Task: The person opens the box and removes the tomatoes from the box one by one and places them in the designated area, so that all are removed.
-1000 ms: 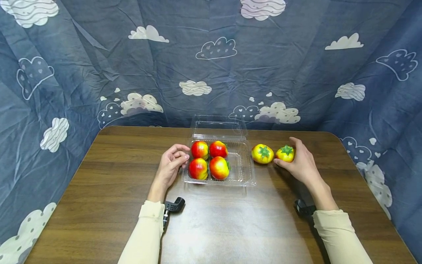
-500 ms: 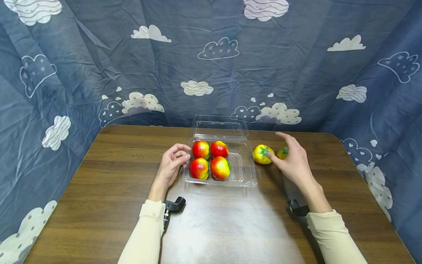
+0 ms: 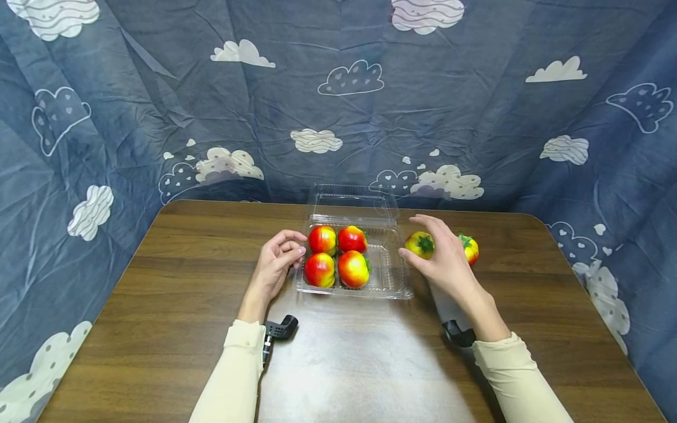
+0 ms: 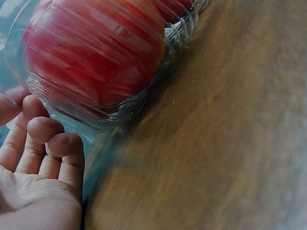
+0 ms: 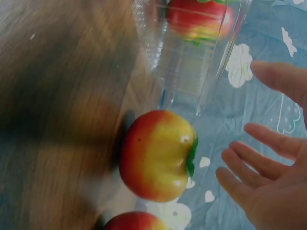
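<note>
A clear plastic clamshell box stands with its lid folded back. Several red-and-yellow fruits fill its left half. My left hand is at the box's left side, fingers curled, with thumb and index finger holding the rim. To the right of the box sits a yellow-and-red fruit with a green leafy cap. My right hand reaches over it, thumb and fingers spread apart around it. In the right wrist view this fruit is apart from the fingers. A second such fruit lies partly hidden behind the hand.
Everything stands on a brown wooden table. A blue curtain with white clouds hangs behind its far edge. Black wrist cameras are strapped to both wrists.
My right hand has moved left, away from the farther fruit and over the one beside the box, which it now partly covers. The left hand and box stay in place.
</note>
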Demonstrator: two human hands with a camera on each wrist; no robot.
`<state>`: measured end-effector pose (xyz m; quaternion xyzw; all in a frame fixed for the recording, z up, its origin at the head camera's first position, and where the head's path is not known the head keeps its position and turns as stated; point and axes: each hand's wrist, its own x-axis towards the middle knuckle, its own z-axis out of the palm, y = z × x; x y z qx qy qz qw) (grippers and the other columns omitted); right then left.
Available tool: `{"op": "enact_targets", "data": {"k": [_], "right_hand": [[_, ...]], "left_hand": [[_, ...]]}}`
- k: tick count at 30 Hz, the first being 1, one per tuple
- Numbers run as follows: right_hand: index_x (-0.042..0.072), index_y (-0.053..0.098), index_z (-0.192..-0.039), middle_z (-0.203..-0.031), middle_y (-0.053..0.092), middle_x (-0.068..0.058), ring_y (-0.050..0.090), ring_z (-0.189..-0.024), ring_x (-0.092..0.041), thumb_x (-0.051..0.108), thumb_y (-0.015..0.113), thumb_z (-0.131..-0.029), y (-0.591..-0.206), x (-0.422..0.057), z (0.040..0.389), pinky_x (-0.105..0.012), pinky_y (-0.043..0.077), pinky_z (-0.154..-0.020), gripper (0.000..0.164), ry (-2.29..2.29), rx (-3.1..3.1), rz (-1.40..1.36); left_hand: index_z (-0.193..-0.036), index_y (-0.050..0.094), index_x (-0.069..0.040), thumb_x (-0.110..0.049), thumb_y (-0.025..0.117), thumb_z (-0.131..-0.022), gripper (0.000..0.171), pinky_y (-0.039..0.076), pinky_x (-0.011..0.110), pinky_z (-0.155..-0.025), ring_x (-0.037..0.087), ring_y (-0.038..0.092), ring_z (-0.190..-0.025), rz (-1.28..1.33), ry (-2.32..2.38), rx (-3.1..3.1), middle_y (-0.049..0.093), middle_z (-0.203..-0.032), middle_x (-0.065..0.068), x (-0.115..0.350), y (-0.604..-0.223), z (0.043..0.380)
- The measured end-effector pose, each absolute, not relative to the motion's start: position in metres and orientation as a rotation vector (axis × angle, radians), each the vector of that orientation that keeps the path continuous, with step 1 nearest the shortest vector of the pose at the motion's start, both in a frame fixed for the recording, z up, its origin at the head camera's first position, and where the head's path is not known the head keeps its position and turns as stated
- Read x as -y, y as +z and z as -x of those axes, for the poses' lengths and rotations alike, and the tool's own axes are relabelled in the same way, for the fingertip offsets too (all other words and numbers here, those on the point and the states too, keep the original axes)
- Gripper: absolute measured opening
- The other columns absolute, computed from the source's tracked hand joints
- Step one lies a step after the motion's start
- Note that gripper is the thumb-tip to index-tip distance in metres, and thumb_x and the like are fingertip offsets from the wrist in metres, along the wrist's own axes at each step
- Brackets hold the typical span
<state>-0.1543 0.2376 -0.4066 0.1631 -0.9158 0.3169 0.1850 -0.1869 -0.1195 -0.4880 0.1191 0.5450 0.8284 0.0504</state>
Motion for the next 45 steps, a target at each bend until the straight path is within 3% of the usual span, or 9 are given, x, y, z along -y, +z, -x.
{"op": "enact_targets", "data": {"k": [18,23,28,36,45], "right_hand": [[0.009,0.063,-0.14,-0.146,0.062,-0.012,0.056,-0.137,-0.034,0.031,0.089,-0.085,-0.396,-0.212,0.155,-0.058,0.044,-0.113,0.064,0.973,2.668,-0.488],[0.012,0.061,-0.142,-0.147,0.061,-0.009,0.058,-0.135,-0.031,0.034,0.088,-0.086,-0.393,-0.204,0.155,-0.055,0.051,-0.107,0.066,1.021,2.692,-0.515],[0.013,0.062,-0.142,-0.143,0.064,-0.006,0.061,-0.131,-0.03,0.034,0.09,-0.084,-0.389,-0.194,0.155,-0.052,0.052,-0.105,0.068,1.046,2.7,-0.537],[0.006,0.061,-0.14,-0.138,0.065,-0.014,0.065,-0.124,-0.034,0.028,0.089,-0.086,-0.391,-0.179,0.154,-0.052,0.054,-0.106,0.065,1.153,2.769,-0.623],[0.006,0.069,-0.125,-0.119,0.072,-0.008,0.069,-0.11,-0.03,0.024,0.089,-0.086,-0.398,-0.173,0.152,-0.048,0.058,-0.099,0.048,1.171,2.838,-0.724]], "left_hand": [[-0.114,0.06,0.004,0.012,0.06,-0.094,0.021,0.046,0.02,-0.059,0.012,0.055,-0.066,-0.372,2.525,-1.655,0.067,-0.077,0.0,0.119,-0.491,0.189],[-0.116,0.059,0.006,0.012,0.06,-0.095,0.022,0.046,0.02,-0.059,0.012,0.055,-0.065,-0.378,2.524,-1.661,0.067,-0.078,-0.001,0.12,-0.492,0.189],[-0.116,0.059,0.006,0.012,0.06,-0.095,0.022,0.046,0.019,-0.059,0.012,0.055,-0.065,-0.375,2.525,-1.661,0.067,-0.078,0.0,0.12,-0.49,0.188],[-0.117,0.058,0.008,0.012,0.06,-0.095,0.022,0.046,0.019,-0.06,0.011,0.055,-0.066,-0.374,2.524,-1.664,0.066,-0.078,0.0,0.121,-0.489,0.187],[-0.118,0.056,0.012,0.011,0.06,-0.095,0.023,0.046,0.019,-0.06,0.012,0.055,-0.066,-0.389,2.524,-1.66,0.067,-0.078,-0.001,0.121,-0.489,0.188]]}}
